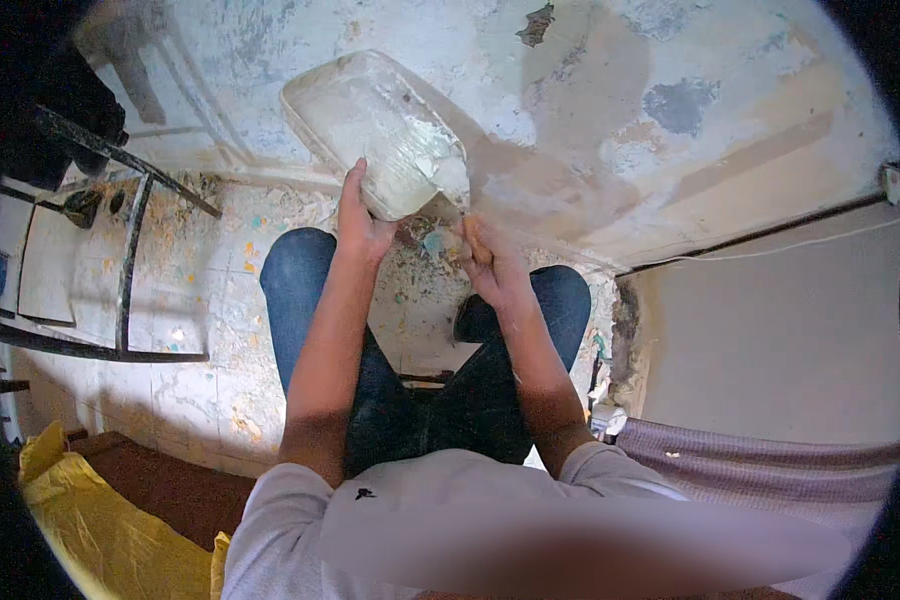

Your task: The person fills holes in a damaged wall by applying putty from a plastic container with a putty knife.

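Observation:
A pale, see-through plastic tub (332, 103) is tilted in front of the wall, its open side facing me. White putty (436, 160) is smeared and heaped at its lower right. My left hand (366, 232) grips the tub's near edge, the thumb lying over the rim. Closed round the brown handle of a putty knife (478, 240) is my right hand (498, 268), just right of the tub. The knife's blade reaches toward the tub's lower right corner, close to the putty; whether it touches is unclear.
Ahead stands a patchy, peeling wall (590, 110). Debris and flakes litter the tiled floor (240, 280). A dark metal frame (130, 260) stands at left, with yellow sheeting (100, 520) nearer me. At right are a grey panel (780, 330), a white cable (760, 250) and purplish cloth (750, 460).

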A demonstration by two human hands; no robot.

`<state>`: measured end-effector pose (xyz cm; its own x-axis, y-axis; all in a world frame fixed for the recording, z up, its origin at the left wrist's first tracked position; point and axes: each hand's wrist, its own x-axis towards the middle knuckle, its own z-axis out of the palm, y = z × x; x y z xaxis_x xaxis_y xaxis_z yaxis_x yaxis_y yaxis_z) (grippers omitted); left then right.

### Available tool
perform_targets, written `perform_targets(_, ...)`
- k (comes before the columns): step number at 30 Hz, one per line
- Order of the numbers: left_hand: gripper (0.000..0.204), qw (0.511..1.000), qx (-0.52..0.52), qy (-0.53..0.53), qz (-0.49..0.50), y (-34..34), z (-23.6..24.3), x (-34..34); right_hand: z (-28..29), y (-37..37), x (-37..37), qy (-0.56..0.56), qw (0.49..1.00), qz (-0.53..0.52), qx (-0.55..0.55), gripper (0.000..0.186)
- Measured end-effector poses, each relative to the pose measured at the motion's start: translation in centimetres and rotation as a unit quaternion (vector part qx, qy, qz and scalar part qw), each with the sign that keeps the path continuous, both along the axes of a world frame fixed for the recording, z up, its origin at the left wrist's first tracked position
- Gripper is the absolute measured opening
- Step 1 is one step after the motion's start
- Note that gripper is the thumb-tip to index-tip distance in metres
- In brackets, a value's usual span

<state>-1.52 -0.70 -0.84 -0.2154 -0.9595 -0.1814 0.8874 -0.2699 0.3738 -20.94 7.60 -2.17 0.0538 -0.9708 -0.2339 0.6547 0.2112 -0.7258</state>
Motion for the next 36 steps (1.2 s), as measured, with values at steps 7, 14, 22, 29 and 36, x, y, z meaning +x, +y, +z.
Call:
perform_targets(7,0.062,1.0,0.008,-0.007,-0.003,-0.3,-0.8,0.1,1.5,-0.4,-0.7,-0.059,0.994,0.086,-0.029,0.038)
perform_targets(14,0.063,1.0,0.002,-0.002,0.006,-0.3,-0.5,-0.2,4.6,-5.0,-5.5,-0.027,0.99,0.037,-0.134,0.029)
perform_targets(22,0.065,0.998,0.038,-0.032,0.028,-0.1,-0.2,-0.8,9.6,-9.8,-6.3,0.079,0.958,-0.077,-0.263,0.024)
perform_targets(29,0.059,0.997,0.065,-0.041,-0.001,0.3,0.5,-1.3,12.1,-15.5,-10.5,0.709,0.496,-0.208,-0.456,0.032)
perform_targets(36,0.058,0.998,0.055,-0.024,-0.003,-0.2,-0.5,-1.0,15.8,-18.5,-12.5,0.826,0.222,-0.197,-0.48,0.049)
